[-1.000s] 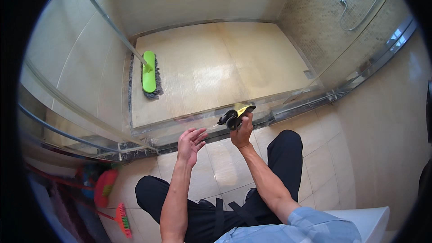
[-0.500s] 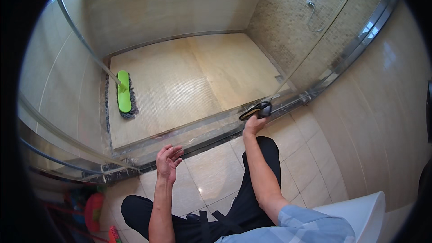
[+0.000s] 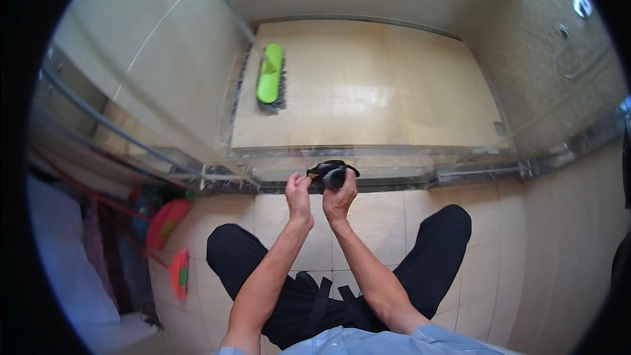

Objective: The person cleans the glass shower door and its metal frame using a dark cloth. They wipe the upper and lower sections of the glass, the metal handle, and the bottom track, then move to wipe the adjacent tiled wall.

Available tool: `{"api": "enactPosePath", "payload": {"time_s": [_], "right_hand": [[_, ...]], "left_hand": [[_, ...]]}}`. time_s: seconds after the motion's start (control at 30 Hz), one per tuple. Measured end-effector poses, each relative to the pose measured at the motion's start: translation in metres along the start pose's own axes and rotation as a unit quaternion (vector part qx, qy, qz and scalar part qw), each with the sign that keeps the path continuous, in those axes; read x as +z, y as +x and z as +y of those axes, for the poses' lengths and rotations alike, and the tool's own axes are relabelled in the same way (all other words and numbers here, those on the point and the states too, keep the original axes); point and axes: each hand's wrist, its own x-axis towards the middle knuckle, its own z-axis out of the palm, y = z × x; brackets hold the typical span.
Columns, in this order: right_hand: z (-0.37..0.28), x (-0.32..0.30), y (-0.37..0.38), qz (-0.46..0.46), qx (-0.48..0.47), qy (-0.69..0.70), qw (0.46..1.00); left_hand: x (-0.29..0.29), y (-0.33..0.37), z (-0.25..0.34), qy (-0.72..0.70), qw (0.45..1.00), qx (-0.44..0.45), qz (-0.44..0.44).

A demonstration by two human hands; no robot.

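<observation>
Just above my knees, over the tiled floor (image 3: 388, 217), a small black tool (image 3: 330, 175) sits by the shower's metal track (image 3: 473, 172). My right hand (image 3: 340, 198) grips it; my left hand (image 3: 298, 192) curls against it. Beyond lies a green brush (image 3: 270, 73).

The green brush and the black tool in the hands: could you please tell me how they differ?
The green brush is long, bright green with dark bristles; the black tool is compact and dark. The brush lies untouched on the shower floor behind the glass; the tool is gripped in the right hand, with the left hand at its side, above the door track. The brush looks larger.
</observation>
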Motion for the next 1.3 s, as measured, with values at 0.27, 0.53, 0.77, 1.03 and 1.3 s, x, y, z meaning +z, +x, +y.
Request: {"api": "enactPosePath", "payload": {"time_s": [0.27, 0.53, 0.77, 1.03, 1.3], "right_hand": [[-0.031, -0.027, 0.003, -0.285, 0.363, 0.476, 0.749], [-0.076, -0.061, -0.007, -0.461, 0.393, 0.344, 0.717], [-0.152, -0.076, 0.01, -0.454, 0.422, 0.218, 0.754], [-0.185, -0.09, 0.011, -0.489, 0.289, -0.1, 0.817], [-0.307, -0.11, -0.014, -0.448, 0.63, 0.334, 0.539]], "left_hand": [[-0.046, -0.003, 0.021, -0.042, 0.982, 0.114, -0.146], [-0.069, -0.05, 0.024, -0.134, 0.975, -0.064, -0.163], [-0.076, -0.096, 0.066, -0.331, 0.941, -0.063, -0.011], [-0.057, -0.172, 0.178, 0.061, 0.942, 0.125, 0.304], [-0.036, -0.264, 0.28, 0.45, 0.847, 0.267, 0.096]]}}
